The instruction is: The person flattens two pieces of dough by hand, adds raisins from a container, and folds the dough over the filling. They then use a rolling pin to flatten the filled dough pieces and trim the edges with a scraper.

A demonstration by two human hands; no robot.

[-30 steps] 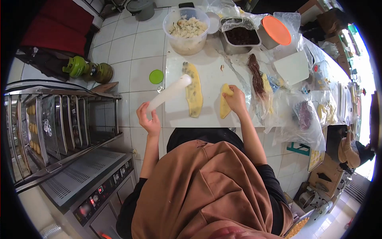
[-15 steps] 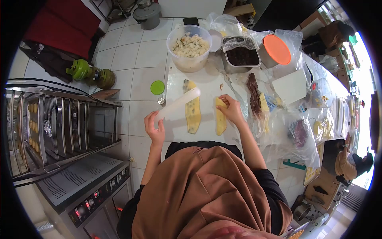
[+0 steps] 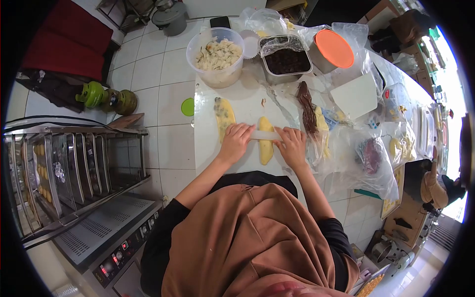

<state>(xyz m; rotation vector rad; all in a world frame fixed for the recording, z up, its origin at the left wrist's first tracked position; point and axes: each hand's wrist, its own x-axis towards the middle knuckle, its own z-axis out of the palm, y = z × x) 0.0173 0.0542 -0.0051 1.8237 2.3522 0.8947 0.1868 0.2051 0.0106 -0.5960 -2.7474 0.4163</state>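
A white rolling pin (image 3: 265, 135) lies crosswise over a yellow dough strip (image 3: 266, 153) on the white tabletop. My left hand (image 3: 236, 142) is closed around the pin's left end, and my right hand (image 3: 292, 145) holds its right end. The strip shows above and below the pin, between my hands. To the left, a second, speckled yellow dough strip (image 3: 225, 115) lies flat, its lower part hidden by my left hand. Right of my right hand is a long piece of dark brown filling (image 3: 307, 110).
A clear tub (image 3: 216, 75) of pale shredded filling and a metal container (image 3: 287, 78) of dark filling stand at the back. An orange-lidded container (image 3: 335, 48), a white board (image 3: 354, 96) and plastic bags are at right. A tray rack (image 3: 79, 168) stands at left.
My left hand has brought the rolling pin from the left onto the right dough strip, turning it crosswise. My right hand has let go of the strip's top and taken the pin's other end.
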